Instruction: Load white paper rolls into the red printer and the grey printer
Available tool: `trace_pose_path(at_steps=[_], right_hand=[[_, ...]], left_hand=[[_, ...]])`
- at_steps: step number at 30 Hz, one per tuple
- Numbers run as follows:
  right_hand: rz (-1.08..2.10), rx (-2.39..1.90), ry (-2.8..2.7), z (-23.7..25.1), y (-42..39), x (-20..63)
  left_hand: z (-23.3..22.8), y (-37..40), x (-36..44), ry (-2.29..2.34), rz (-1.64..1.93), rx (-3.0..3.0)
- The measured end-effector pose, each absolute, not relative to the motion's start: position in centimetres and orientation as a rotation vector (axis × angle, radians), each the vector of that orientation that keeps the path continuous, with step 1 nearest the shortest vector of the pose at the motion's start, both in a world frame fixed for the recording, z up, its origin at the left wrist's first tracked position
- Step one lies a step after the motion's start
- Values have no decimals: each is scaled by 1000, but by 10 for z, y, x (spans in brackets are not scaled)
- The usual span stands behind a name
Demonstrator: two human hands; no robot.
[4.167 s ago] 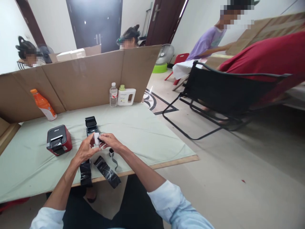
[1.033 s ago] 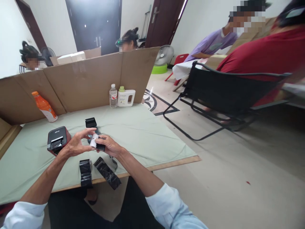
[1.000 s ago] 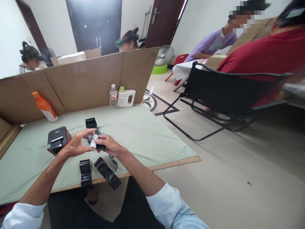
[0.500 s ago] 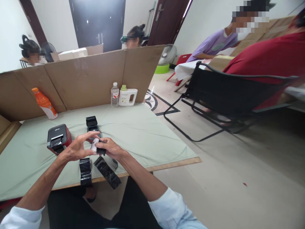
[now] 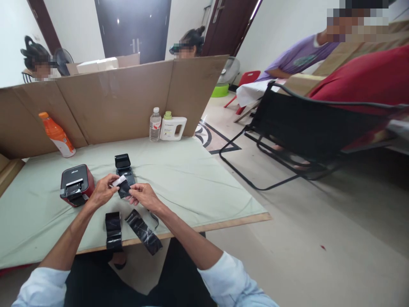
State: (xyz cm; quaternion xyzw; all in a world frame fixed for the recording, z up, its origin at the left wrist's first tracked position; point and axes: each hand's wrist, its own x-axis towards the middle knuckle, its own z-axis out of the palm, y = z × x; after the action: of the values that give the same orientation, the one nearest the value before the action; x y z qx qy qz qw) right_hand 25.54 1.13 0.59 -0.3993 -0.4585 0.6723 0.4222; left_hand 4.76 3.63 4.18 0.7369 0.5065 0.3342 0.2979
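My left hand [image 5: 102,192] and my right hand [image 5: 142,196] meet above the green table cover [image 5: 191,179]. Between their fingertips they pinch a small black cartridge with a white label strip [image 5: 121,186]. Just behind it lies a small black printer with its lid up [image 5: 123,165]. A red and black label printer [image 5: 76,185] stands to the left of my left hand. Two shiny black wrappers [image 5: 113,229] [image 5: 143,231] lie at the near table edge below my hands.
A cardboard screen [image 5: 121,100] walls off the back of the table. Against it stand an orange bottle [image 5: 57,135], a water bottle [image 5: 155,125] and a white jug [image 5: 172,127]. A black folding chair [image 5: 303,128] stands on the floor to the right. Other people sit beyond.
My hands have turned the small cartridge and lifted it slightly back toward the black printer; my left fingers, spread a moment ago, now pinch the white strip.
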Motion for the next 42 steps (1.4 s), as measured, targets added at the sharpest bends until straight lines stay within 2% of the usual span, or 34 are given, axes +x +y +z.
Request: trace_pose_path(at_steps=[8,19,28,32,38,42], right_hand=[[1467,-1030,-1153,8,40,248],[1613,-1191,-1093,-7,75,230],[1634,-1236,-1141,-6,69,234],[1622,-1259,-1179,-7,68,235],[1545,-1305,-1339,-12,70,235],[1386,-1380,-1620,-6,64,240]], left_hand=[[32,98,61,1516,781,2148],[20,120,67,1726,477,2365],[11,128,67,1670,354,2421],[2,127,65,1690,472,2394],[2,139,58,1799,1165,2136],[-1,158,54,1610,1182,1814]])
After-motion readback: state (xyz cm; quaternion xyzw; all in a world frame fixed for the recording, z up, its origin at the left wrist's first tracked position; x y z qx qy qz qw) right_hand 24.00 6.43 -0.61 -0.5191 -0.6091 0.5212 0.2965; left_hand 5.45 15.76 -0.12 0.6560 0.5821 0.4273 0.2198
